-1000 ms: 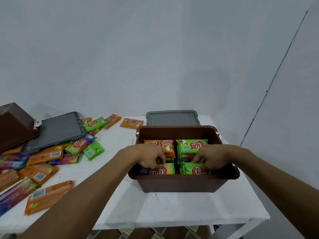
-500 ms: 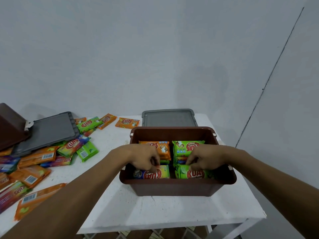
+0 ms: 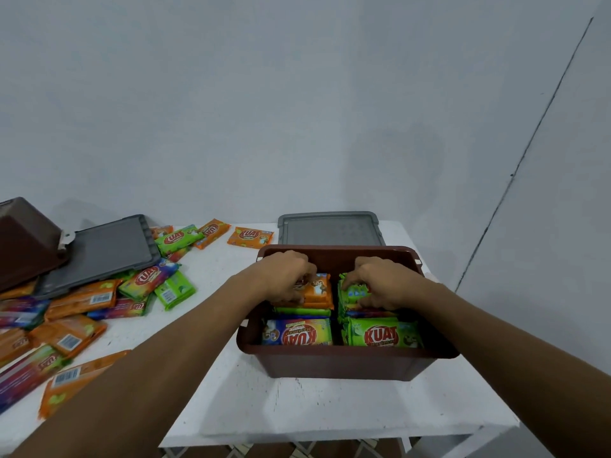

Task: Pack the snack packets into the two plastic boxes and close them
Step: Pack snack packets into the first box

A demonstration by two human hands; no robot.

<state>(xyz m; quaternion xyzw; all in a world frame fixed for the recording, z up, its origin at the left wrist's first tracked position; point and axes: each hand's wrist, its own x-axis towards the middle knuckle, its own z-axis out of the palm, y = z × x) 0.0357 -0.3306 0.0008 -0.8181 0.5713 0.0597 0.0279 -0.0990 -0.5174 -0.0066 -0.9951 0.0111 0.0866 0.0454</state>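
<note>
**Risks, as we judge them**
- Rear stacks: our left grip [image 3: 287,276] curls its fingers over the orange packet [image 3: 319,290] on top of the rear-left stack. Our right grip [image 3: 383,282] clasps the rear green packet [image 3: 355,292] on top of the rear-right stack. The wrappers look slick, so uneven pressing could make a stack slide or lean into its neighbour.
- Overfill: the stacks sit not far below the rim of the brown box [image 3: 330,361]. A packet standing proud would stop the lid from seating.
- Remainder: many loose packets [image 3: 82,299] lie on the counter [image 3: 297,408] to the left, some near its front edge. A sweeping forearm could push them off.

**Containers**
- Brown box: open, standing towards the counter's right. It holds four stacks, two at the rear and two at the front. The front stacks are topped by a blue-and-yellow packet [image 3: 297,332] and the front green packet [image 3: 380,335]. Lower layers show only as edges.
- Grey lid [image 3: 330,228]: flat on the counter, just behind the box.
- Second brown box [image 3: 26,239]: far left and tilted; we cannot tell what is in it.
- Second grey lid [image 3: 102,252]: beside that box, resting over loose packets.
</note>
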